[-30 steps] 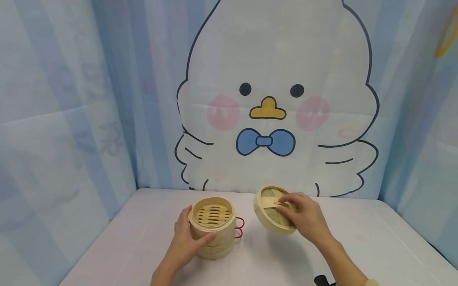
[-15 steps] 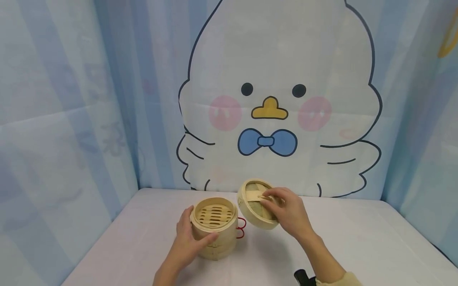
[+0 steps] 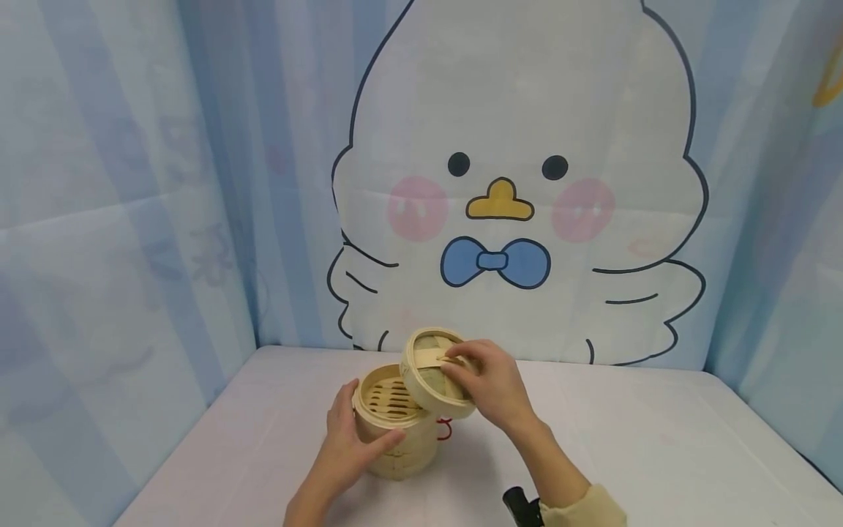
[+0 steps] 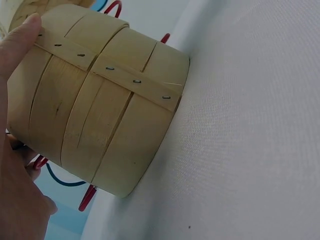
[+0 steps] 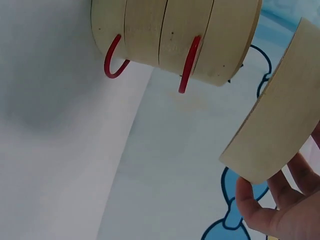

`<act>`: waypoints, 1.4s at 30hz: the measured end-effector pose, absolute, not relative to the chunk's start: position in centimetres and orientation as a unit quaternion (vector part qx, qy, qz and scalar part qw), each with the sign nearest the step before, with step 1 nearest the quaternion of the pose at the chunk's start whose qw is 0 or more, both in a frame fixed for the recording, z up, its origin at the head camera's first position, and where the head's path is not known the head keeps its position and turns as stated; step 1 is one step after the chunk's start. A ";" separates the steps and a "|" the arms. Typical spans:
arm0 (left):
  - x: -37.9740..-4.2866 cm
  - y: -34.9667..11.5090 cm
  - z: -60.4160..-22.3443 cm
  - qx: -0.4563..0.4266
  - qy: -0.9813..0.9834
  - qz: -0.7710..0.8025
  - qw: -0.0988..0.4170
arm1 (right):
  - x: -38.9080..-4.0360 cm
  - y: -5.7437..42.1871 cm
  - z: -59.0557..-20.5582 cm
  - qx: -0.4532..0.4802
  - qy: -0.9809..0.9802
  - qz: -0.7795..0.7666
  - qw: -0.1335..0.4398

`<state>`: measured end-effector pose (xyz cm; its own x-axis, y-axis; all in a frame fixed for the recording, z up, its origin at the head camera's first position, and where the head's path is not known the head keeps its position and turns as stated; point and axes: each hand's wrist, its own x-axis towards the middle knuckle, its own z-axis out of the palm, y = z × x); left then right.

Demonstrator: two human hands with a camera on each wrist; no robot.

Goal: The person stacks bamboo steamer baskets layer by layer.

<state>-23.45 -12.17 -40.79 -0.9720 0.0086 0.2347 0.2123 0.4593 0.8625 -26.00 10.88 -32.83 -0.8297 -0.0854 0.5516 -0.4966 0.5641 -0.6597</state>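
Observation:
A round two-tier bamboo steamer stands on the table with its top uncovered and its slatted rack showing inside. My left hand grips its left side, thumb across the front; in the left wrist view the stapled seam of the steamer faces the camera. My right hand pinches the strap on top of the bamboo lid. The lid is tilted and overlaps the right part of the steamer's opening in the head view. From the right wrist, the lid shows a gap to the steamer's rim.
Red loop handles stick out from the steamer's right side. A black cylindrical object shows by the right sleeve at the bottom edge. The white-covered table ends at a curtain printed with a cartoon bird.
My right hand has carried the lid leftward from beside the steamer to over its right edge. My left hand keeps its grip on the steamer, which stays in place.

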 end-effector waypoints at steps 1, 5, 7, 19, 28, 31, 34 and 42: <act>-23.5 -12.2 -40.8 -0.066 -0.848 -0.516 0.099 | -26.0 10.6 -32.8 0.172 -0.853 0.434 0.234; -23.5 -12.1 -40.9 -0.073 -0.846 -0.518 0.103 | -26.1 9.6 -32.7 0.174 -0.857 0.430 0.223; -23.5 -12.1 -40.8 -0.075 -0.845 -0.520 0.105 | -26.1 9.1 -32.7 0.176 -0.859 0.427 0.219; -23.4 -12.3 -40.5 -0.086 -0.840 -0.524 0.111 | -26.4 6.5 -32.7 0.193 -0.874 0.397 0.203; -23.5 -12.4 -40.8 -0.085 -0.838 -0.526 0.119 | -26.1 5.1 -32.1 0.187 -0.898 0.355 0.182; -23.5 -12.4 -40.8 -0.082 -0.837 -0.528 0.113 | -26.1 4.8 -32.1 0.180 -0.905 0.342 0.179; -23.4 -12.4 -40.7 -0.078 -0.838 -0.530 0.107 | -26.0 4.6 -32.2 0.171 -0.913 0.327 0.176; -23.4 -12.3 -40.7 -0.075 -0.840 -0.527 0.107 | -26.0 4.1 -32.2 0.158 -0.922 0.307 0.173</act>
<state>-23.38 -12.31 -40.66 -0.9657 0.0129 0.2593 0.2391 0.4338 0.8687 -25.96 4.13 -32.18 -0.8900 -0.1845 0.4169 -0.3975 0.7617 -0.5116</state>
